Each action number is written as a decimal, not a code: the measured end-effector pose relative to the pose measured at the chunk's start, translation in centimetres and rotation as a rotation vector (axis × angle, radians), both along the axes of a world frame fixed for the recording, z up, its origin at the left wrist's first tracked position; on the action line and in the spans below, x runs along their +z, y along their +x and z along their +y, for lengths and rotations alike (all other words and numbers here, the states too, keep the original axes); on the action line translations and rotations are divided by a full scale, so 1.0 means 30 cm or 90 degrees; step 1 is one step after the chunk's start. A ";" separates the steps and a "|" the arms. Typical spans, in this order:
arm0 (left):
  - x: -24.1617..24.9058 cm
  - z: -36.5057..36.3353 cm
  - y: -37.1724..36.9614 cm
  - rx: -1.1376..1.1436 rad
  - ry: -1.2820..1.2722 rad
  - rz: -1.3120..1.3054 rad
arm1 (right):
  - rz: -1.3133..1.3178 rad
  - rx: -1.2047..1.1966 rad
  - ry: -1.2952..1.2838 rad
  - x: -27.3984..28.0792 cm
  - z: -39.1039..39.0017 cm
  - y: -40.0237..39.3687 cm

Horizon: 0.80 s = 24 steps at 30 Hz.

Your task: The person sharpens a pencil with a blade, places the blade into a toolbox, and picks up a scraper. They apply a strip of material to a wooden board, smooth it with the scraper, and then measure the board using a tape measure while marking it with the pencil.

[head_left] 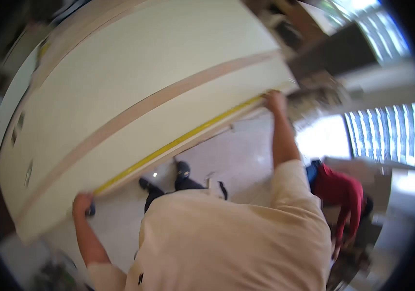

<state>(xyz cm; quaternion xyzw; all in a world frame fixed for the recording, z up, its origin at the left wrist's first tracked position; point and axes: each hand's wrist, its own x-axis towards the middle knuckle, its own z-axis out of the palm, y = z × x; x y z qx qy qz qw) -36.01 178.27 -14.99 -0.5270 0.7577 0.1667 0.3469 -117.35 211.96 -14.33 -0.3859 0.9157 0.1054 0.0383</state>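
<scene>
Stretching a yellow tape measure [178, 140] along the lower edge of a large cream panel [135, 82] is being done from 8 o'clock to 2 o'clock. The left hand [82, 203] is being kept closed on the tape's dark case; the right hand [275, 101] is being pinched shut on the tape's far end at the panel corner. The tape is best being held taut and flush with the edge. The panel is looking smooth, flat and matte, with tan bands.

shirt: cream, short-sleeved, small dark mark low on the front
trousers: dark
shoes: black
forearms: bare
</scene>
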 end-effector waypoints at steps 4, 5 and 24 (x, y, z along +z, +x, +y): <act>0.114 0.044 -0.096 0.088 -0.011 0.041 | -0.148 -0.350 -0.207 0.064 -0.060 0.060; 0.137 0.059 -0.116 0.110 -0.016 0.046 | -0.151 -0.370 -0.212 0.071 -0.053 0.045; 0.119 0.041 -0.112 0.100 -0.028 0.001 | -0.081 -0.259 -0.244 -0.102 0.006 -0.211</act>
